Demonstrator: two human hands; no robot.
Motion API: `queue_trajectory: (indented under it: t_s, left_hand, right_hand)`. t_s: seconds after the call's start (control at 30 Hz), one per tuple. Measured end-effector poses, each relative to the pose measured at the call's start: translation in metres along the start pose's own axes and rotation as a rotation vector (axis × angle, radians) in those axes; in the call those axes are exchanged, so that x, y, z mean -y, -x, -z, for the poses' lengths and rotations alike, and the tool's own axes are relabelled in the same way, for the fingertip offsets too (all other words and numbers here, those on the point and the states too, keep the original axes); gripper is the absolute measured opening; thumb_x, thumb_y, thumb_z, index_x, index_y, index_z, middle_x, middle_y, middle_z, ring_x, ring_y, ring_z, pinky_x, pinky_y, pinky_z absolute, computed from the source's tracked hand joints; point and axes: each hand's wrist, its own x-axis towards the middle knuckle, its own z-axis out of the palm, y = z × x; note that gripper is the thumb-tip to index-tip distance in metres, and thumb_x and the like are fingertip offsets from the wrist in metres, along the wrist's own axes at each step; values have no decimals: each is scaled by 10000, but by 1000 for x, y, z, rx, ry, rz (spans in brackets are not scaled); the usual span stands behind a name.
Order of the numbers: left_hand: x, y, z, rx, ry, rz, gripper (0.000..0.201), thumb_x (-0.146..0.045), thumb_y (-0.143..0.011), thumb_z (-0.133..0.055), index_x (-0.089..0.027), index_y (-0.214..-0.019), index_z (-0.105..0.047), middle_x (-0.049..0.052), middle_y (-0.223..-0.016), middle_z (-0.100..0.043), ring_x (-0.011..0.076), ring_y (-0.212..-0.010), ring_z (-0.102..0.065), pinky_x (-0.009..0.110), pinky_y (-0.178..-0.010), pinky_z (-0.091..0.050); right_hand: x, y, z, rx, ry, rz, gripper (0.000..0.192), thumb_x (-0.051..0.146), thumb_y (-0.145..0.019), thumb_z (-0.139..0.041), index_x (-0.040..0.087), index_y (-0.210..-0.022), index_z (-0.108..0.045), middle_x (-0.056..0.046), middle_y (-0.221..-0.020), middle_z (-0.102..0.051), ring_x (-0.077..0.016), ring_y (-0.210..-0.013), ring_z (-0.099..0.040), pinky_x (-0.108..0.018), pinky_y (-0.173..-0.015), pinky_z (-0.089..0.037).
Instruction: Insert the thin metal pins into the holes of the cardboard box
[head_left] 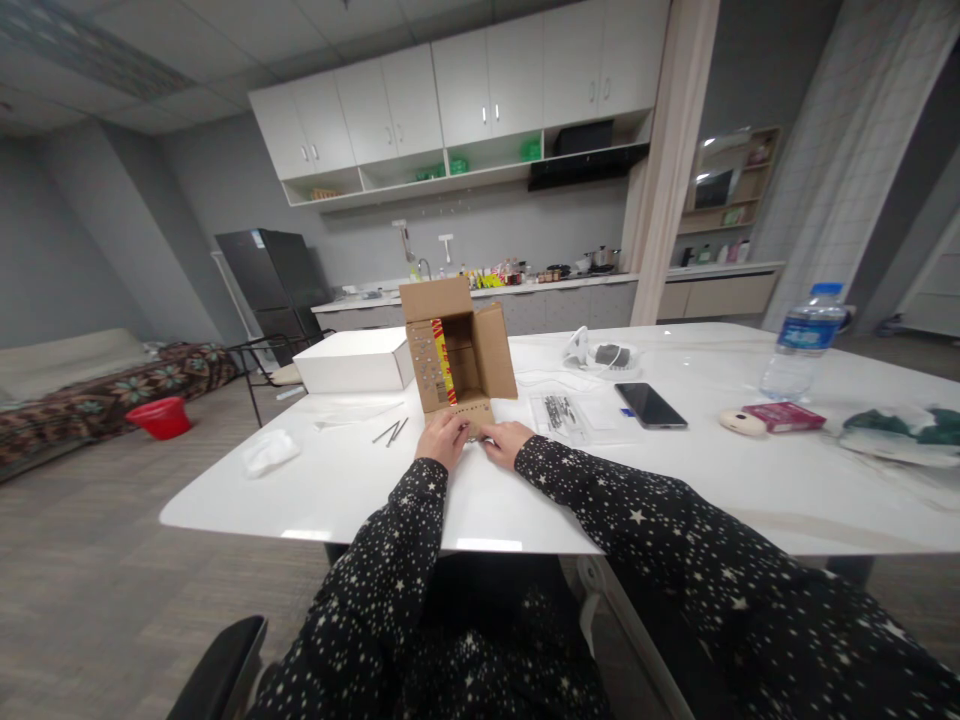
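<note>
Box (466, 350) at centre of frame: matt cardboard. Tabletop (360, 500) below: smooth, highly glossy (light reflects near its lower edge). Bottle (801, 345) at right: clear plastic.

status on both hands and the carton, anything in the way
Left hand and right hand at front flap of carton. Carton standing open. Thin metal pieces lie left of it, not blocking hands.

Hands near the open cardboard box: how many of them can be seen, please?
2. The left hand is at the near flap of the cardboard box; the right hand is at the flap's right end. No other hand is visible.
</note>
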Motion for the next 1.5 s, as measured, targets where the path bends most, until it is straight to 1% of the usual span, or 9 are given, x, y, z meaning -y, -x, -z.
queue_trajectory:
  t_s: [0.13, 0.27, 0.4, 0.57, 0.77, 0.87, 0.97, 1.23, 1.5]
  left_hand:
    - [-2, 0, 0, 90, 5, 16, 194, -286, -886, -491, -203, -957, -652, 74, -937, -647, 175, -901, -600, 332, -859, -480]
    - [-5, -1, 3, 128, -3, 15, 205, -280, -888, -487, -193, -958, -659, 79, -947, -650, 176, -905, -597, 339, -868, -478]
    - [-6, -1, 5, 159, -17, 26, 214, -276, -890, -479, -195, -972, -659, 80, -960, -650, 183, -925, -592, 342, -871, -479]
    - [-4, 0, 1, 140, -12, 33, 215, -269, -893, -471, -195, -979, -653, 73, -969, -654, 183, -938, -594, 341, -883, -476]
    - [0, 1, 0, 131, -3, 70, 240, -271, -907, -430, -201, -1015, -633, 68, -1006, -665, 191, -970, -600, 340, -892, -474]
    - [1, 0, 2, 132, -4, 97, 249, -267, -910, -418, -206, -1039, -622, 69, -1032, -668, 195, -993, -599, 348, -906, -465]
    - [0, 0, 5, 128, -20, 136, 258, -265, -911, -410, -206, -1047, -621, 77, -1049, -671, 203, -1004, -599, 357, -896, -463]
    - [-11, -2, 17, 117, -66, 228, 245, -202, -883, -434, -211, -1049, -613, 69, -1108, -659, 209, -1015, -600, 345, -870, -463]
    - [-11, -2, 17, 123, -49, 251, 240, -193, -876, -435, -209, -1039, -611, 68, -1116, -656, 208, -1045, -589, 345, -892, -459]
  right_hand:
    - [0, 0, 1, 15, 8, -4, 301, 273, -873, -421, 241, -1110, -604, -44, -986, -693, -199, -901, -625, -283, -782, -412]
    - [0, -1, 0, 26, 10, -15, 317, 279, -879, -418, 247, -1140, -595, -41, -1032, -687, -198, -927, -620, -282, -800, -410]
    - [0, -1, -1, 24, 4, -17, 320, 280, -874, -425, 252, -1141, -599, -31, -1018, -692, -195, -931, -622, -276, -806, -411]
    - [-1, -1, -2, 13, -6, -12, 313, 267, -877, -427, 248, -1132, -607, -32, -1041, -688, -191, -938, -619, -280, -821, -411]
    - [-1, 0, -3, -2, 1, -15, 298, 279, -877, -428, 254, -1110, -612, -33, -1003, -694, -193, -913, -626, -280, -797, -414]
    - [0, 0, -2, -8, 8, -13, 290, 289, -880, -422, 253, -1093, -617, -34, -982, -697, -192, -897, -629, -277, -781, -414]
    - [1, 0, -1, 5, 4, -17, 294, 286, -884, -421, 252, -1102, -616, -35, -1008, -694, -188, -911, -625, -272, -789, -409]
    - [-1, 0, -2, 3, 13, -11, 297, 289, -882, -411, 245, -1092, -618, -42, -989, -696, -191, -890, -627, -267, -764, -405]
    - [-1, -1, -3, -7, 15, 0, 285, 291, -891, -412, 243, -1079, -620, -38, -957, -700, -184, -867, -627, -263, -751, -401]
